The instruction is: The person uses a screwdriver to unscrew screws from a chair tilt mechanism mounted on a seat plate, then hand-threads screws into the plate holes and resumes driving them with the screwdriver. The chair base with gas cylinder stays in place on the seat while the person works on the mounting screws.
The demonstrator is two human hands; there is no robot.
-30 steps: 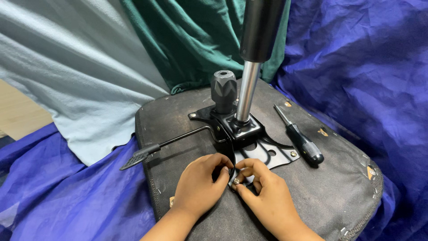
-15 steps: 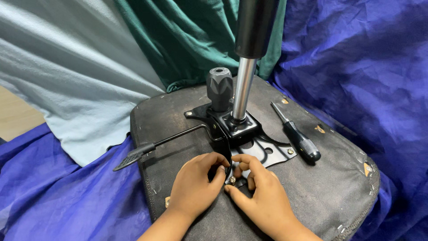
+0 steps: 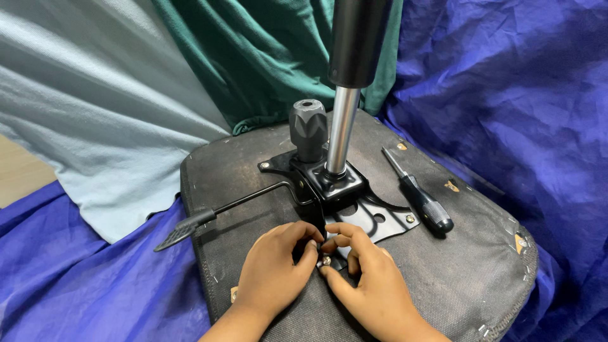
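head: both hands (image 3: pixel 316 278) at bolt (image 3: pixel 327 260)

Both hands, left hand (image 3: pixel 273 275) and right hand (image 3: pixel 367 285), crowd the near corner of the black mounting plate (image 3: pixel 380 221); directly behind them the gas cylinder (image 3: pixel 344 126) and the tension knob (image 3: pixel 308 130) stand upright, blocking a straight reach forward; the lever (image 3: pixel 240 204) bars the left side; the screwdriver (image 3: pixel 421 199) lies to the right; beyond it the seat underside (image 3: pixel 481 266) is open.
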